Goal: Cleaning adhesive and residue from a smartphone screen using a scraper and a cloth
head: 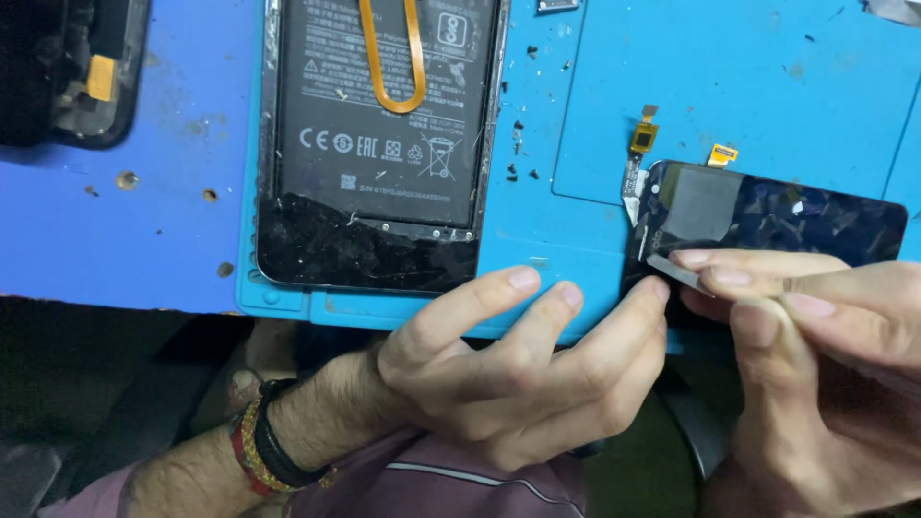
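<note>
A dark phone screen panel [777,219] with small orange flex connectors lies on the blue mat [729,86] at the right. My right hand [825,355] pinches a thin grey metal blade [676,271] against the panel's near left edge. My left hand [518,360] rests at the mat's front edge, its fingertips touching the panel's left corner and steadying it. An opened phone body [379,144] with a black battery and an orange ribbon loop lies on the mat, left of centre.
Another dark device part [72,67] sits at the top left on the blue table. Small dark debris specks [518,144] dot the mat between the phone and the panel. The table's front edge runs just under my hands.
</note>
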